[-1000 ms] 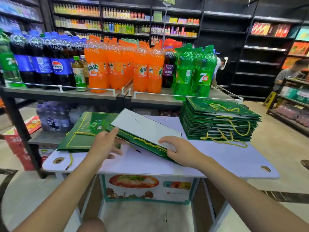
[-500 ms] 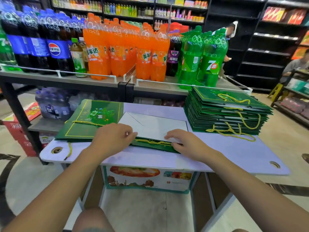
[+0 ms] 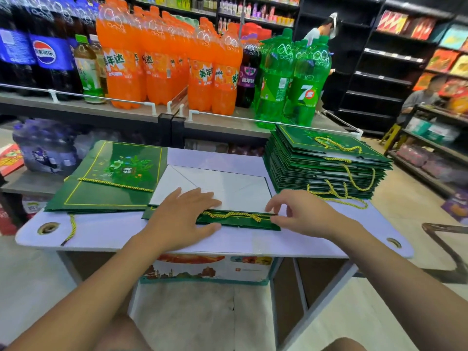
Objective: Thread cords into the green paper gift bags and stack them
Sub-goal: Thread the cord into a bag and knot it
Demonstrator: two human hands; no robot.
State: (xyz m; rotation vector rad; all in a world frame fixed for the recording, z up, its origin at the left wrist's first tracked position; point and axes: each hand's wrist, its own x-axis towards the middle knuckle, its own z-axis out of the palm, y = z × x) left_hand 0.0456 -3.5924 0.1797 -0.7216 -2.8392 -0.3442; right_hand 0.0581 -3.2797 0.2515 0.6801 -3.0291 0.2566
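Now that bag [image 3: 240,224] lies flat, not tilted: left hand [image 3: 182,214] presses it, fingers straight; right hand [image 3: 304,214] fingers spread beside cord [image 3: 233,214]. Likely ready for stack [image 3: 329,168].

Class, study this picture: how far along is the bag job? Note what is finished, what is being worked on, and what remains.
Done: a tall stack of corded bags on the right of the table. In hand: a flat bag in front, yellow cord across its near edge, left hand pressing it, right hand at the cord's end. Left: stacking it, then the bag on the left.
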